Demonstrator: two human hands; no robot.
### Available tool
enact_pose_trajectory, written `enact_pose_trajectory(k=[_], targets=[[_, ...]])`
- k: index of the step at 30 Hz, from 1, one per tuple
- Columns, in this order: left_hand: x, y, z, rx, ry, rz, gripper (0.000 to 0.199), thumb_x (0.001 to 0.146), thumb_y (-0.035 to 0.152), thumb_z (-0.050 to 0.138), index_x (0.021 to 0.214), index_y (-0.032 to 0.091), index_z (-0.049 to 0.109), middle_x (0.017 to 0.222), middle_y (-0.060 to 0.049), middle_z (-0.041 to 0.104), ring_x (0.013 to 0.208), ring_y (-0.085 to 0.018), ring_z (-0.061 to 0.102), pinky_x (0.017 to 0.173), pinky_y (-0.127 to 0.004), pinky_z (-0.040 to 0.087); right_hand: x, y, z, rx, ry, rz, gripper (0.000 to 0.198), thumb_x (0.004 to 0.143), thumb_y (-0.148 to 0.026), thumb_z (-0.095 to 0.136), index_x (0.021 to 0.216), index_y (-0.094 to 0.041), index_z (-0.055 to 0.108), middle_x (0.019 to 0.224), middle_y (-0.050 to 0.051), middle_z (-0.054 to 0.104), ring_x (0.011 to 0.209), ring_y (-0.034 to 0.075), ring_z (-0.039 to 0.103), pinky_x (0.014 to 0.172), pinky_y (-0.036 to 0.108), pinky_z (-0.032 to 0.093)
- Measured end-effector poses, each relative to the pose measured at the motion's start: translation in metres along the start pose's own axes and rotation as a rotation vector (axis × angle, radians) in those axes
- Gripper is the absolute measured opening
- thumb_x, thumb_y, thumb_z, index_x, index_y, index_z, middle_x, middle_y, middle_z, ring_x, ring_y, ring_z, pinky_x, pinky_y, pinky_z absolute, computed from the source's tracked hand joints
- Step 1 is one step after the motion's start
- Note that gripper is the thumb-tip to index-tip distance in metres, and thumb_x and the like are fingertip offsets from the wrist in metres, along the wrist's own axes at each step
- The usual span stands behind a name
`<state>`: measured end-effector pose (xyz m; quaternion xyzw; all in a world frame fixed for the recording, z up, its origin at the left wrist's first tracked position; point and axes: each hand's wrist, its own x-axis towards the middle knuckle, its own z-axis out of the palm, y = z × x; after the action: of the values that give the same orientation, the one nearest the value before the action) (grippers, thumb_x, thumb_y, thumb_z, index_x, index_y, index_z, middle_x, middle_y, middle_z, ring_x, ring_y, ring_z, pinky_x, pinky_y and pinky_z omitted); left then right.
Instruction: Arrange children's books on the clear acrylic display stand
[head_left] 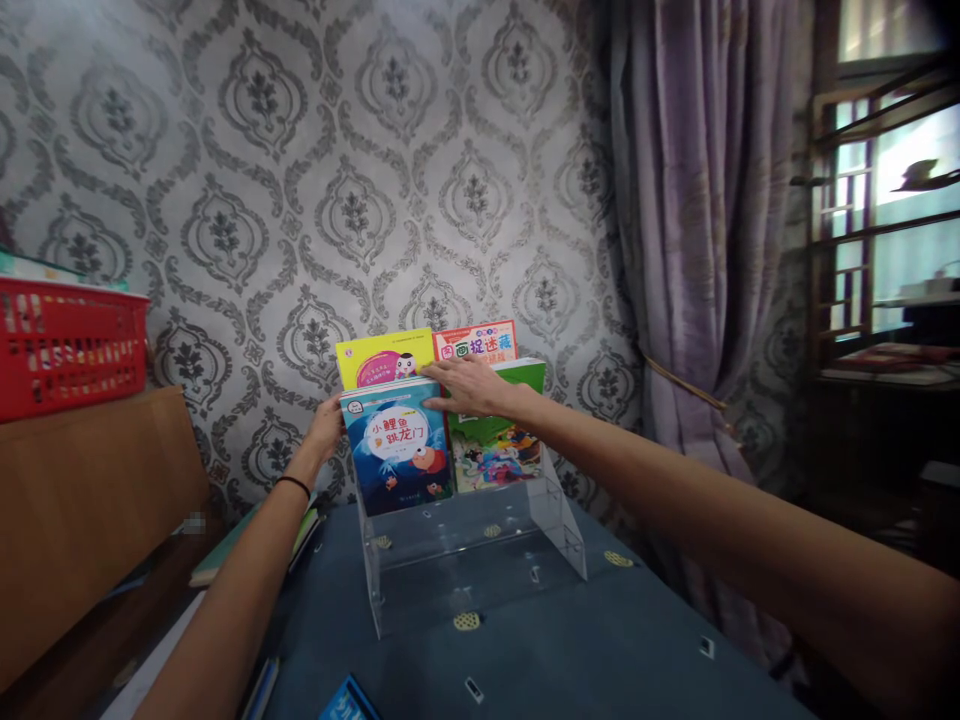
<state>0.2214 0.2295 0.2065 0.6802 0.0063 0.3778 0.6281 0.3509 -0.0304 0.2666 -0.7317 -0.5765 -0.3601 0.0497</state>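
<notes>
A clear acrylic book rack point(559, 515) stands on a dark blue tablecloth, with picture books leaning in its tiers. My left hand point(325, 428), with a black band at the wrist, holds the left edge of a blue picture book point(397, 460); some of its fingers are hidden behind the cover. At the book's upper right corner my right hand point(469, 388) grips, thumb in front and fingers over the top. Beside it leans a green picture book point(499, 450), partly covered by that hand. Behind are a yellow book point(382, 350) and a red-bordered book point(491, 335).
A red plastic basket point(75, 345) sits on a cardboard box point(105, 520) at the left. Other books point(225, 550) lie by the table's left side, and a blue book point(349, 700) is at the near edge. A purple curtain point(705, 220) hangs at the right.
</notes>
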Motion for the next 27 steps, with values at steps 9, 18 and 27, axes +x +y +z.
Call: enact_pose_trajectory(k=[9, 18, 27], targets=[[-0.001, -0.003, -0.003, 0.043, 0.029, -0.017, 0.048, 0.055, 0.037, 0.083, 0.098, 0.017, 0.075, 0.085, -0.006, 0.079, 0.075, -0.022, 0.072, 0.061, -0.027, 0.051, -0.004, -0.001, -0.004, -0.004, -0.02, -0.007, 0.056, 0.096, -0.051, 0.057, 0.142, -0.019, 0.051, 0.141, 0.014, 0.061, 0.124, 0.033, 0.058, 0.101, 0.048, 0.039], [-0.01, 0.002, -0.002, 0.058, 0.067, -0.006, 0.045, 0.058, 0.049, 0.082, 0.089, 0.017, 0.072, 0.073, -0.004, 0.074, 0.062, -0.018, 0.065, 0.051, -0.024, 0.042, -0.01, -0.002, -0.004, 0.008, 0.013, 0.006, 0.053, 0.095, -0.044, 0.06, 0.141, -0.019, 0.052, 0.139, 0.014, 0.062, 0.124, 0.034, 0.058, 0.099, 0.048, 0.039], [-0.037, 0.008, -0.009, 0.091, 0.236, 0.017, 0.06, 0.072, 0.073, 0.065, 0.097, 0.019, 0.066, 0.103, -0.009, 0.073, 0.091, -0.022, 0.067, 0.068, -0.028, 0.05, -0.052, -0.012, 0.001, 0.047, 0.274, 0.07, 0.042, 0.097, -0.027, 0.053, 0.137, -0.016, 0.052, 0.145, 0.016, 0.054, 0.133, 0.032, 0.048, 0.109, 0.047, 0.032]])
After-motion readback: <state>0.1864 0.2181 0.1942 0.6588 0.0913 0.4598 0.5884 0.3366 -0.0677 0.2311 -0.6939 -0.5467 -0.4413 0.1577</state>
